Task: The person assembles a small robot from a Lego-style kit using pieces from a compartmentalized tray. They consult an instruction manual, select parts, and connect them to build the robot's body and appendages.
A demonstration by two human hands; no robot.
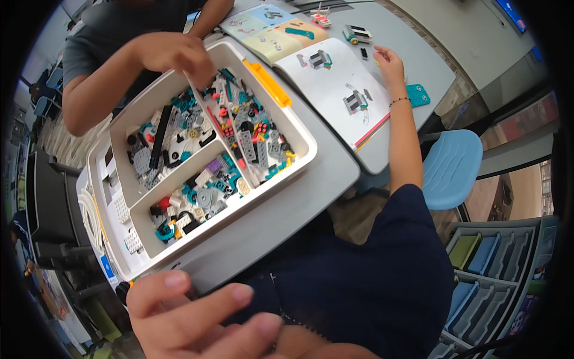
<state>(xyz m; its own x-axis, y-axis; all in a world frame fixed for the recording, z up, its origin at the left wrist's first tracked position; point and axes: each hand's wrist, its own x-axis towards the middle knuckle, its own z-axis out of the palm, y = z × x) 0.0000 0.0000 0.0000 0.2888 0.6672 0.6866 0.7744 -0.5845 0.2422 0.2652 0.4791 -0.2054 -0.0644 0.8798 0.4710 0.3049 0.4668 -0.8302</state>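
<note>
The person's right hand (pixel 390 63) reaches to the far right of the worktop (pixel 332 170), its fingers partly curled; a small yellow piece (pixel 377 62) shows at the fingertips, though I cannot tell whether it is pinched there or only lies behind them; a small black piece (pixel 364 54) lies just left of that hand, a white, grey and black brick build (pixel 357 34) stands a little farther off, and a teal plate (pixel 418 96) lies on the right, beside the wrist; the left hand (pixel 185 320) is raised at the near left, loosely open with bent, spread fingers and nothing visible in its grasp; an open booklet (pixel 326 99) with pictured builds lies left of the right forearm, and a red-and-white build (pixel 321 18) stands beyond it; on the left sits a white divided box (pixel 304 140) with a yellow latch (pixel 269 85), its compartments full of loose bricks (pixel 194 128); at its far side a co-worker's hand (pixel 179 57) hangs over the box, its fingertips pointing down, and I cannot tell what it has hold of.
</note>
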